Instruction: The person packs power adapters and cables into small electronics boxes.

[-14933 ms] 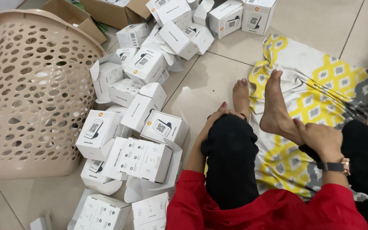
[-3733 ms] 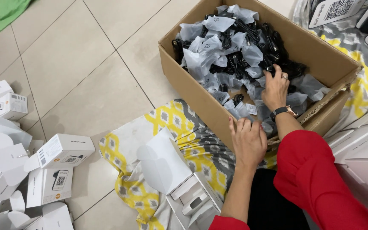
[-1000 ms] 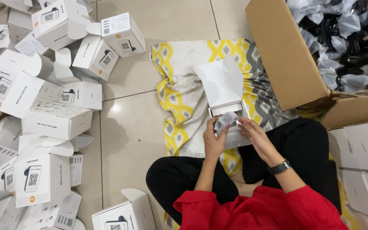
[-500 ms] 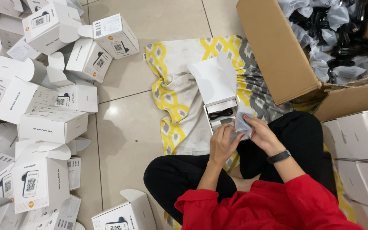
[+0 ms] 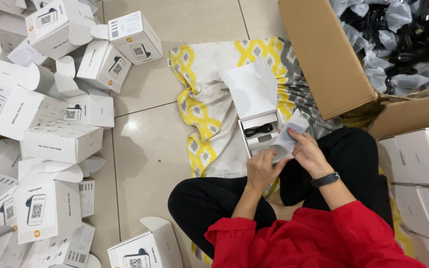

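White, small and open-lidded, the cardboard box (image 5: 259, 130) sits just beyond your hands, left hand (image 5: 262, 168) and right hand (image 5: 308, 151) together pinching a clear plastic pouch (image 5: 289, 139) at its edge.

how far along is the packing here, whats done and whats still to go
Done: a black cable already lies in the open white box on the patterned cloth. In hand: both hands, left hand and right hand, hold a small clear bag at that box. Left: its lid is still up, the carton holds many bagged black parts, and open boxes lie piled on the floor.
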